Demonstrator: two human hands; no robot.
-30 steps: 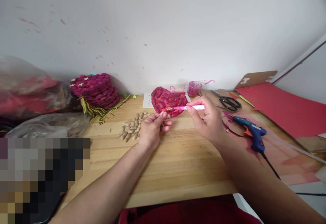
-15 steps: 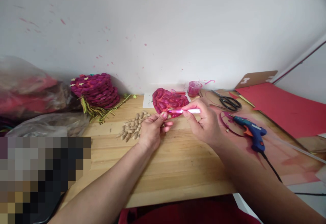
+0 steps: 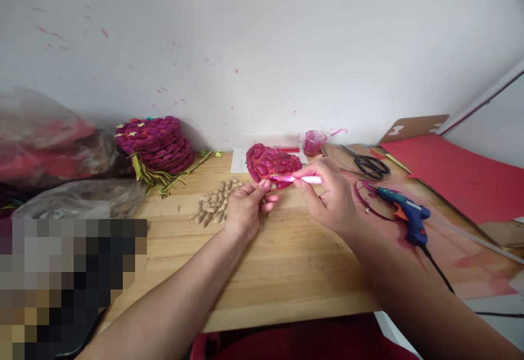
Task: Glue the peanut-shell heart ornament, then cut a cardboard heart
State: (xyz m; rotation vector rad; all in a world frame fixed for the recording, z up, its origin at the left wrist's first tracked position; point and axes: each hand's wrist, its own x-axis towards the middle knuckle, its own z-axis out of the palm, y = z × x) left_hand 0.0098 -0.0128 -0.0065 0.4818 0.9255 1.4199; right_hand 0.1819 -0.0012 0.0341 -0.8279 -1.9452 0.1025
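My right hand (image 3: 329, 193) is closed round a white-handled brush (image 3: 309, 179), whose pink-stained end points left. The brush tip touches or nearly touches a small peanut at the fingertips of my left hand (image 3: 248, 204). That hand is pinched, its thumb and forefinger pressed together on the peanut, which is partly hidden. Just behind the fingers lies a piece covered in magenta peanuts (image 3: 272, 159), on a white sheet (image 3: 238, 162). Unpainted peanuts (image 3: 213, 202) are spread on the table left of my left hand. A clear cup stained pink (image 3: 314, 142) stands behind my right hand.
Black-handled scissors (image 3: 370, 166) and a blue glue gun (image 3: 409, 212) with a cord lie at the right, near red sheets (image 3: 462, 174). At the left are stacked magenta pieces with yellow-green strings (image 3: 155, 144) and plastic bags (image 3: 45, 141). The wooden table (image 3: 278, 283) has its edge nearest me.
The view has shifted very slightly. Both hands keep nearly the same pose, with the brush still held at the peanut.
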